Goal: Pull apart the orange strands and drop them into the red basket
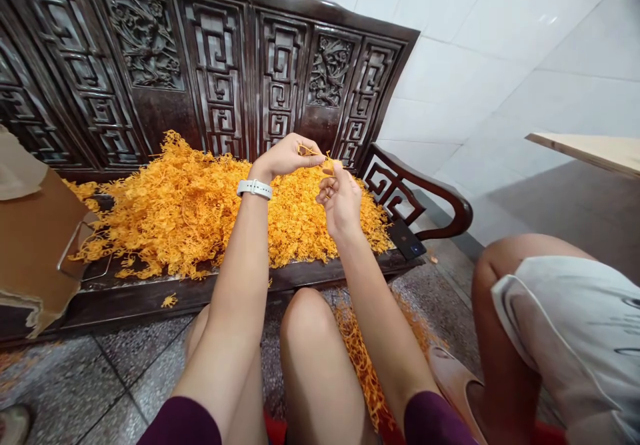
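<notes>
A big heap of orange, stringy pieces [175,211] is piled on the seat of a dark carved wooden bench [150,298]. Over the heap's right part, my left hand [295,155], with a pale watch band on the wrist, pinches a thin orange strand [307,149]. Facing it, my right hand [343,198] has its fingers curled and closed on an orange piece. The fingertips of both hands nearly meet, and the small piece between them is partly hidden by the fingers.
A cardboard box [30,231] stands at the left. A dark phone [406,239] lies at the seat's right end, by the armrest [453,211]. More orange strands [360,358] lie below, between my legs and right arm. Another person's knee [515,251] is at the right.
</notes>
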